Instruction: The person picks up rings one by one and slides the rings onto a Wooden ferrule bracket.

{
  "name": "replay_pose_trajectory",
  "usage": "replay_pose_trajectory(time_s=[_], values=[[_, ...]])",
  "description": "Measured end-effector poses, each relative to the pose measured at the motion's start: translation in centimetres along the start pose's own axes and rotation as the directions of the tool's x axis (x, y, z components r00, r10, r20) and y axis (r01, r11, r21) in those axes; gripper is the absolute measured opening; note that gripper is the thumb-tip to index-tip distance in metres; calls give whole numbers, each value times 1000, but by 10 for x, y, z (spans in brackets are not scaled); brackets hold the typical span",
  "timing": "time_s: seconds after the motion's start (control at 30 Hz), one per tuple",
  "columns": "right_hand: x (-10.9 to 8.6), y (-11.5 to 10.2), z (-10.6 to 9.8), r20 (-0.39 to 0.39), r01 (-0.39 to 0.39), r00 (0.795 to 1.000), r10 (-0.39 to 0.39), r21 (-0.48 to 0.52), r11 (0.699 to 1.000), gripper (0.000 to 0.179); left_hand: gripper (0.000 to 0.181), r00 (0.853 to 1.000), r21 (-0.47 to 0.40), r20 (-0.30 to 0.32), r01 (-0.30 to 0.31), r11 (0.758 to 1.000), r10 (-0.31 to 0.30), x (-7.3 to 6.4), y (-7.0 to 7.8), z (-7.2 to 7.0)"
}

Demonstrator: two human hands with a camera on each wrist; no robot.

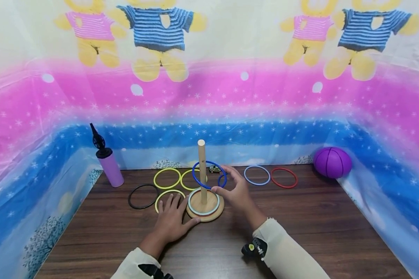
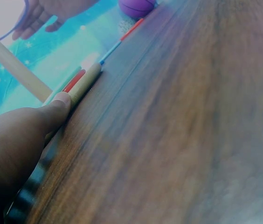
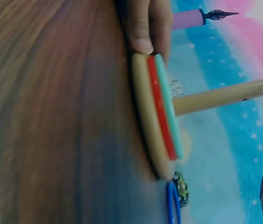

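Note:
A wooden peg (image 1: 202,170) rises from a round wooden base (image 1: 221,209), on which a light-green ring (image 1: 189,207) lies over a red ring (image 3: 162,112). Around the peg, above the base, a dark blue ring (image 1: 194,180) hangs tilted. My right hand (image 1: 239,193) is right beside that ring, fingers and thumb spread apart; whether the tips touch it I cannot tell. With its thumb against the base's edge, my left hand (image 1: 171,221) spreads its straight fingers on the left side, over the near part of a yellow ring (image 1: 156,203).
Left of the base lie a black ring (image 1: 130,199) and more yellow rings (image 1: 154,180). Behind are a small toy car (image 1: 214,169) and another blue ring (image 3: 169,205). Light-blue (image 1: 245,176) and red rings (image 1: 296,180), a purple ball (image 1: 332,162) and a purple pump (image 1: 111,168) stand farther out.

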State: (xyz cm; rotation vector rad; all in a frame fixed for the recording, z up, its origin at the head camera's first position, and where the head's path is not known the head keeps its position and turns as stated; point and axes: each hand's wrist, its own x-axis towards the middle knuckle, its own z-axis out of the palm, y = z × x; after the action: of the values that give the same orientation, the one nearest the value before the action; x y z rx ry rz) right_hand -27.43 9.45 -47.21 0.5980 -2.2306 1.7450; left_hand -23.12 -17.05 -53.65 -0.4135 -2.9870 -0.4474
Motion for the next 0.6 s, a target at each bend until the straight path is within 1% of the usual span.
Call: replay_pose_trajectory(time_s=[0.17,0.27,0.37,0.43,0.6], values=[[-4,7,-1,1,-26,1000,26,-39,999,76,93,1000,4,-9,-4,1000,5,-1,0,1],[-6,10,-2,5,-56,998,57,-61,997,74,93,1000,-3,-15,-9,1000,9,-1,-1,1],[-8,11,-1,13,-85,996,87,-78,993,74,93,1000,-3,0,-4,1000,4,-1,-1,0],[-9,12,-1,18,-99,995,101,-78,992,74,93,1000,-10,0,-3,1000,3,-1,-1,0],[-11,16,-1,22,-87,996,89,-70,994,72,92,1000,-11,3,-2,1000,2,-1,-1,0]])
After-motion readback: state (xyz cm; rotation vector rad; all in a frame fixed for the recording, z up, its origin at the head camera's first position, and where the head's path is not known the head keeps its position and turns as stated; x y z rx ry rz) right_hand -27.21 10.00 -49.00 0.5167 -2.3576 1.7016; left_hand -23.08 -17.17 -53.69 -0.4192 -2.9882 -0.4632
